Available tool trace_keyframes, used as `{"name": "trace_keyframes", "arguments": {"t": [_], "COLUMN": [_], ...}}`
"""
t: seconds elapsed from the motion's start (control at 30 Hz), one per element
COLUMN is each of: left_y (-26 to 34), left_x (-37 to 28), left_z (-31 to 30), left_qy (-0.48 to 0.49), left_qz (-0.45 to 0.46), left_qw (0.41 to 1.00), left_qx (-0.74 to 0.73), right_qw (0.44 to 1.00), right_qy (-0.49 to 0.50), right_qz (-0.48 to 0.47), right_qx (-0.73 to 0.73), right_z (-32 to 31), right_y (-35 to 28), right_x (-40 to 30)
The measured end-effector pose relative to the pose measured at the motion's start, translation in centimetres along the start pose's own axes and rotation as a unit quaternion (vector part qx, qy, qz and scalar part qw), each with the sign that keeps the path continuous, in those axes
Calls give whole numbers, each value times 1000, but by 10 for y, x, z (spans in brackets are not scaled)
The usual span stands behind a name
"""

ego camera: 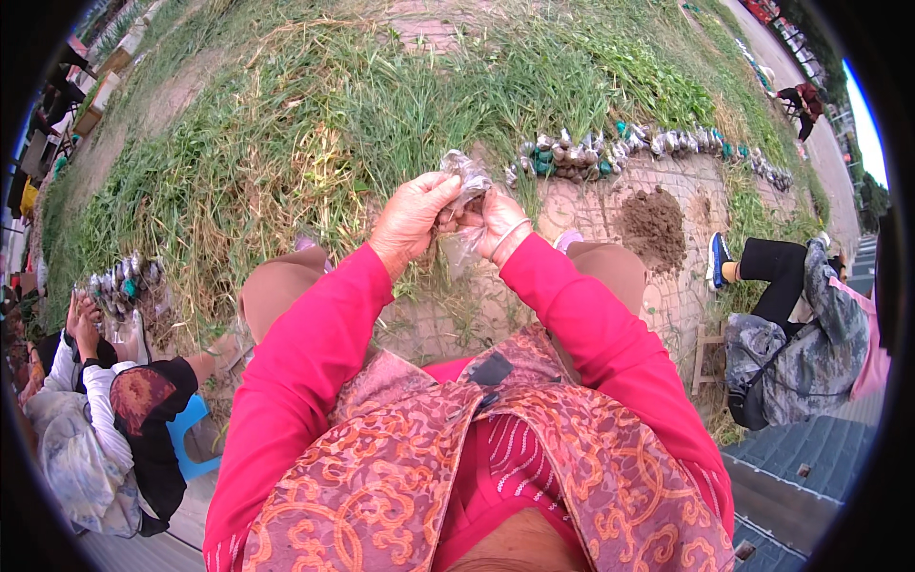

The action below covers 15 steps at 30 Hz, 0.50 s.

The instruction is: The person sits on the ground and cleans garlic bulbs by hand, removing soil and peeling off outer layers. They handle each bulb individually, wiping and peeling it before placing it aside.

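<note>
Between my hands is a small clear plastic bag (466,175) with something dark in it, raised over the paving before my knees. My left hand (416,214) pinches one side of the bag between thumb and fingers. My right hand (500,220), with a bracelet on its wrist, grips the other side, and loose clear plastic (461,250) hangs below its fingers. The fingertips partly cover what they hold. Beyond the hands lie cut green grass stalks (422,114). A row of small bagged bundles (572,156), some in green plastic, stands beyond my right hand.
A heap of brown soil (652,225) lies on the paving at the right. One person (793,336) sits on a low seat at the right. Another person (114,422) is at the left near a blue stool (191,437), with more bagged bundles (125,282) in front.
</note>
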<state>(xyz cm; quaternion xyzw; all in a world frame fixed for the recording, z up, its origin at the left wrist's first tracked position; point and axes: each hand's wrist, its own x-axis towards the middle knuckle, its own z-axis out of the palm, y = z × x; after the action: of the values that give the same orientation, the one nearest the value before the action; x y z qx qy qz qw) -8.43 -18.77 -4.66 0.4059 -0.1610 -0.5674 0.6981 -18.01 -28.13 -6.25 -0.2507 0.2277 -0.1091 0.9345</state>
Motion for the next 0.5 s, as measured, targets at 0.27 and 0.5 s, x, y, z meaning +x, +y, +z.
{"name": "trace_keyframes", "arguments": {"t": [0.27,0.5], "left_y": [1,11], "left_x": [-7,-7], "left_z": [4,5], "left_qy": [115,106], "left_qz": [31,-17], "left_qw": [989,984], "left_qx": [88,139], "right_qw": [998,995], "right_qy": [-4,-22], "right_qz": [58,93], "right_qx": [16,-16], "right_z": [-2,-11], "right_y": [14,13], "right_x": [7,9]}}
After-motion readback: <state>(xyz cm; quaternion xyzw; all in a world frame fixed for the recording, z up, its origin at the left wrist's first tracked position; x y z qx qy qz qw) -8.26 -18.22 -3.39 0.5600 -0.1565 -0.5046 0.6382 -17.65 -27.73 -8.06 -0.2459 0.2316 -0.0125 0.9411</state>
